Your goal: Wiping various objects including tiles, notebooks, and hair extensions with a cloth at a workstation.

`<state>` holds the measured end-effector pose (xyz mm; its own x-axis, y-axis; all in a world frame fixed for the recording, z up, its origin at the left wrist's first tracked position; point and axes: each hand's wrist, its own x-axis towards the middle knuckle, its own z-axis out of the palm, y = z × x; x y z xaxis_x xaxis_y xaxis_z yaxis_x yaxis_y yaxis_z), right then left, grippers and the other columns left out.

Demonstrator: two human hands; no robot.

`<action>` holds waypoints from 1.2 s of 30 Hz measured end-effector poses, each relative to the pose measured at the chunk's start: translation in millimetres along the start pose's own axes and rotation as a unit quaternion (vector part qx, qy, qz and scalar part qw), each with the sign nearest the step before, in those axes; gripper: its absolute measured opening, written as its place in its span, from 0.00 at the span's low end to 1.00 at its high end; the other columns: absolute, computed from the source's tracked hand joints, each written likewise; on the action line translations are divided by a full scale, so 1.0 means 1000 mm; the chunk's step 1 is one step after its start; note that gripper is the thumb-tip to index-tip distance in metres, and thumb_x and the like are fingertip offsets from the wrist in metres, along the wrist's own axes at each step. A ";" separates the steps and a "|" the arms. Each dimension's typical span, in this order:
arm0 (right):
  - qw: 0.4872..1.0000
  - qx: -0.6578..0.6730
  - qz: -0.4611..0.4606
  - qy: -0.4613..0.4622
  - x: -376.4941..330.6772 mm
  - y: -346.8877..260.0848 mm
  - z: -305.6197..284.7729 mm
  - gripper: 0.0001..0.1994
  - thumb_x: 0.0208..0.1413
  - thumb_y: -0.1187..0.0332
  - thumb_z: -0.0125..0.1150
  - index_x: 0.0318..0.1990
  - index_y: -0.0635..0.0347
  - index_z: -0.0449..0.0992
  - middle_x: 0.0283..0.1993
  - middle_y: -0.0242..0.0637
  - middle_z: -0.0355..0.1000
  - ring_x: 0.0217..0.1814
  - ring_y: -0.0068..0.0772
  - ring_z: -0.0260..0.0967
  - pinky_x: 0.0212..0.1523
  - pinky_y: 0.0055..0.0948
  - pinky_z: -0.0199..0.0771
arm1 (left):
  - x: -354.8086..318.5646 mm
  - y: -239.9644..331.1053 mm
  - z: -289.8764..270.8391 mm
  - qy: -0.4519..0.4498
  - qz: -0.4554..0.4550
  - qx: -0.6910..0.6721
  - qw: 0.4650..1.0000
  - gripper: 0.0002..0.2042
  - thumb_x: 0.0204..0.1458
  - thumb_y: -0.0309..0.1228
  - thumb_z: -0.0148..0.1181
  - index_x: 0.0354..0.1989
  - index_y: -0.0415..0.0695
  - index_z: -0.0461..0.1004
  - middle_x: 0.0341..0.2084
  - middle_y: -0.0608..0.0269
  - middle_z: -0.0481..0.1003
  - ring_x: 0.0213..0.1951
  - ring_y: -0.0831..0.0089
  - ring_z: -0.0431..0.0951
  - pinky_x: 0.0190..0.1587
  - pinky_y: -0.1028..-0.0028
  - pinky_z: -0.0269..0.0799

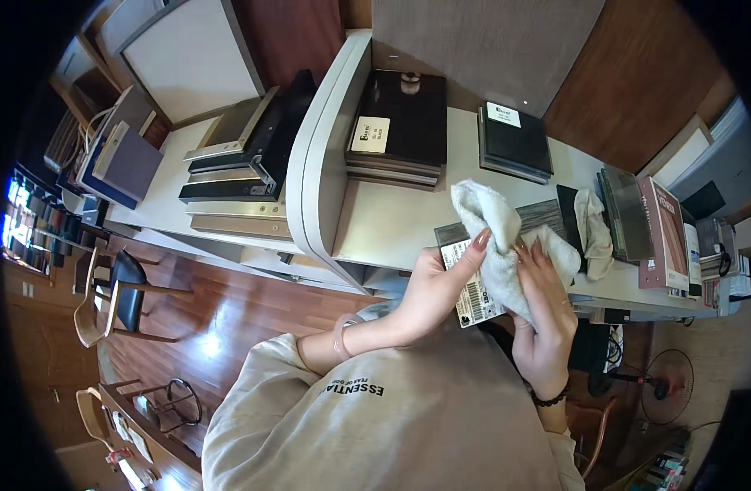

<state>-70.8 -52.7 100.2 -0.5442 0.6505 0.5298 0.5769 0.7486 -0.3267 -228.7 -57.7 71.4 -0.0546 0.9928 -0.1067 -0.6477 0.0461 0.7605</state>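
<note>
In front of my chest, my left hand (pixel 428 295) grips a thin sample board (pixel 543 214) with a grey wood-grain face and a white barcode label (pixel 476 304). The left thumb lies over the label side, at the edge of a white cloth (pixel 506 274). My right hand (pixel 547 315) is closed on this cloth and presses it against the board. Part of the cloth bunches up above both hands and covers much of the board. The left fingers behind the board are hidden.
A white shelf counter (pixel 383 221) holds stacked dark sample boards (pixel 404 114) and a smaller black stack (pixel 514 147). A second cloth (pixel 592 233) lies near upright samples and a reddish binder (pixel 663 237). A chair (pixel 130 286) stands left; a fan (pixel 666 385) stands right.
</note>
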 end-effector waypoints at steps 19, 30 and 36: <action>0.991 0.036 0.125 0.028 0.031 0.034 0.079 0.17 0.49 0.74 0.59 0.50 0.63 0.75 0.52 0.46 0.72 0.57 0.50 0.67 0.59 0.40 0.65 | -0.124 0.066 -0.136 0.077 0.267 0.066 0.958 0.16 0.40 0.28 0.71 0.33 0.39 0.69 0.22 0.64 0.71 0.23 0.74 0.70 0.25 0.75 0.64; 0.989 0.142 0.005 -0.032 0.050 -0.009 0.115 0.15 0.48 0.79 0.57 0.46 0.61 0.78 0.49 0.43 0.74 0.54 0.44 0.70 0.56 0.36 0.69 | -0.112 0.072 -0.140 0.028 0.261 0.081 0.962 0.18 0.38 0.31 0.72 0.32 0.42 0.68 0.22 0.63 0.67 0.21 0.71 0.68 0.21 0.73 0.62; 0.989 0.041 0.139 0.040 0.021 0.077 0.057 0.16 0.49 0.83 0.53 0.45 0.64 0.77 0.49 0.44 0.74 0.52 0.43 0.71 0.54 0.35 0.70 | -0.092 0.065 -0.135 -0.062 0.254 0.065 0.963 0.17 0.39 0.32 0.72 0.31 0.41 0.68 0.22 0.63 0.67 0.21 0.71 0.68 0.21 0.73 0.62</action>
<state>-73.1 26.0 41.7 -0.3194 0.8232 0.4694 0.6439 0.5519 -0.5299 -368.0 -161.4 44.1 -0.2432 0.8961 0.3712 -0.4606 -0.4435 0.7689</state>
